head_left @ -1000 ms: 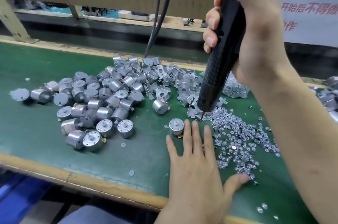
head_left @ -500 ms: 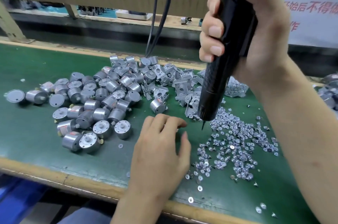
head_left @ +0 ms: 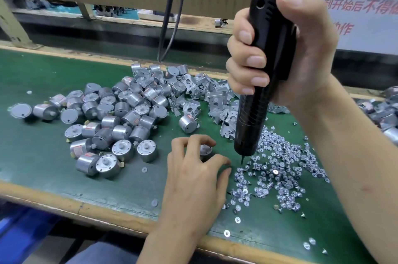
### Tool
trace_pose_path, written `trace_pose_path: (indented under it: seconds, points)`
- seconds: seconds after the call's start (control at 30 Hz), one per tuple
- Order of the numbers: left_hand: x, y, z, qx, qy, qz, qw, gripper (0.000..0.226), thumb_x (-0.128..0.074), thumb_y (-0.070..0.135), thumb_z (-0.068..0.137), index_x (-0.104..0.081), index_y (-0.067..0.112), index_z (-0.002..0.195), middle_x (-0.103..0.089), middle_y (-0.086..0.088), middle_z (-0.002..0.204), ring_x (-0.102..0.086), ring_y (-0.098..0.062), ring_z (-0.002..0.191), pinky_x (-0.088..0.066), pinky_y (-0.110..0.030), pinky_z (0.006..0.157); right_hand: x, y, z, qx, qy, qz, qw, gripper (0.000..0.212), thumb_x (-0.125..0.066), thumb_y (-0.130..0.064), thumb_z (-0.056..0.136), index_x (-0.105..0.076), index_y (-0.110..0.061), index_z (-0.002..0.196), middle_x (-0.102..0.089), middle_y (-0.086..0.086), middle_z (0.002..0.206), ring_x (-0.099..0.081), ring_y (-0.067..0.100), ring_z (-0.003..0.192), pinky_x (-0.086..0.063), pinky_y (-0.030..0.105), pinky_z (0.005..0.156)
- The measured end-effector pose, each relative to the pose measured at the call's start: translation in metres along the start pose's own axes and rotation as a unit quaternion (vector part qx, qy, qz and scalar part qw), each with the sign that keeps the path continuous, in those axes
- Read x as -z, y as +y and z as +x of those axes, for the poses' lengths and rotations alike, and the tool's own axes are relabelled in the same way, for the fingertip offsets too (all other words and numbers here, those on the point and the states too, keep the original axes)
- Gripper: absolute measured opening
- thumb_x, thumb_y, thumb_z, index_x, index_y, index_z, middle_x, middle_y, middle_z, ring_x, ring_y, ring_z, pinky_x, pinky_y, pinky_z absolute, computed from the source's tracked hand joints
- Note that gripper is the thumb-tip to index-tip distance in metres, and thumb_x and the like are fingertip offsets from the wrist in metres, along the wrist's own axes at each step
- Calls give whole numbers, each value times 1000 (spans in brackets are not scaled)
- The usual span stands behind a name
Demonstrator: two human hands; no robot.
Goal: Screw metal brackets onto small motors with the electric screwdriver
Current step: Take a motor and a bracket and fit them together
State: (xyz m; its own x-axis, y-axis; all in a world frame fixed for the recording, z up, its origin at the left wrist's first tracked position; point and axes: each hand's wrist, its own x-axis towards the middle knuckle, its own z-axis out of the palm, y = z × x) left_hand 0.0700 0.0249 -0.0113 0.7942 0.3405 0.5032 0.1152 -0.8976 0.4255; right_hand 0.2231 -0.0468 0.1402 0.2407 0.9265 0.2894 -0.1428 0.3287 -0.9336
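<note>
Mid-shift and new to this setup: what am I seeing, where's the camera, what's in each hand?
No machine here: a person's two bare hands, filmed by one head-worn camera looking down at a green bench mat. The right hand grips a black electric screwdriver, tip down. The left hand curls round one small round silver motor. On the mat lie a heap of like motors, a pile of bent metal brackets and scattered small silver screws.

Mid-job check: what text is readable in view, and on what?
"制开始后不得", red, right end cropped: white sign behind the right hand.
"作", red, line below; the character before it is part-hidden by that hand.
Red labels on small silver cylindrical motors: too small to read.
</note>
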Motion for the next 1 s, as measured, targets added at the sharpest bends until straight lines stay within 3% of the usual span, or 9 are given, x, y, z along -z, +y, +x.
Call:
trace_pose_path:
  seconds: [0.13,0.33,0.63,0.9,1.0]
  points:
    - [-3,0,-1,2,-3,14,1000,15,-80,27,77,-72,26,89,-55,-1,119,-40,-24,109,-45,-40,83,3,-1,-1,-10,-42,23,999,37,-60,-45,69,-49,-10,73,-45,-3,55,-40,11,39,-35,22,47]
    - [-2,-4,1,56,18,-15,998,18,-73,28,81,-70,21,98,-54,-2,123,-36,-22,114,-41,-34,94,4,0,0,-24,-39,20,999,36,-59,-45,68,-49,-10,72,-45,-3,54,-39,12,38,-37,22,46]
    - [-3,-6,3,110,4,-23,994,39,-76,25,81,-62,22,116,-53,2,120,-36,-19,111,-37,-31,90,8,7,2,-35,-73,33,996,39,-68,-45,69,-53,-10,74,-48,-2,56,-42,12,40,-39,23,47]
    - [-1,-5,5,124,-10,-20,992,39,-70,19,87,-58,22,124,-58,6,116,-37,-17,105,-36,-28,92,8,1,0,-6,-43,15,999,38,-64,-45,69,-52,-10,73,-48,-3,56,-42,12,40,-38,23,48]
    - [-1,-5,6,132,-12,-22,991,39,-69,18,88,-58,21,125,-58,6,116,-37,-16,105,-36,-28,93,5,-4,-2,22,4,-17,1000,35,-58,-44,71,-50,-10,73,-46,-3,55,-40,12,40,-36,23,48]
